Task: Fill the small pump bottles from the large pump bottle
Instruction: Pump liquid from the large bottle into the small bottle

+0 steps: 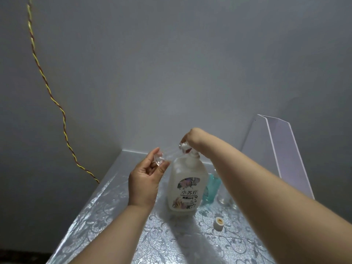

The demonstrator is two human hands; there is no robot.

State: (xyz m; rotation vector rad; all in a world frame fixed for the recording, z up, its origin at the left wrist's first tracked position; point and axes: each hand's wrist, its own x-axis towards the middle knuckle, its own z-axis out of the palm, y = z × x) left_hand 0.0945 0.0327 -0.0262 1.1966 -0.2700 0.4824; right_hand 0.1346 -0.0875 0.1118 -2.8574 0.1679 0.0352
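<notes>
Silver floral table point(114, 216) | left hand point(144, 181) fingers pinch small clear bottle point(161, 159) | right hand point(192, 138) fingers grip large pump bottle point(187, 178) pump

The large pump bottle point(187, 180) is milky white, its label point(187, 195) printed with mauve-and-dark flowers and black characters. Just right of it, a teal bottle point(210, 187); at its upper left, a small clear bottle point(160, 161). Beneath it the table point(114, 216) is silver with floral scrollwork. Front right, a white, tan-centred cap point(218, 223). Far left, a yellow-and-red twisted wire point(47, 88) on the grey wall point(171, 63).
</notes>
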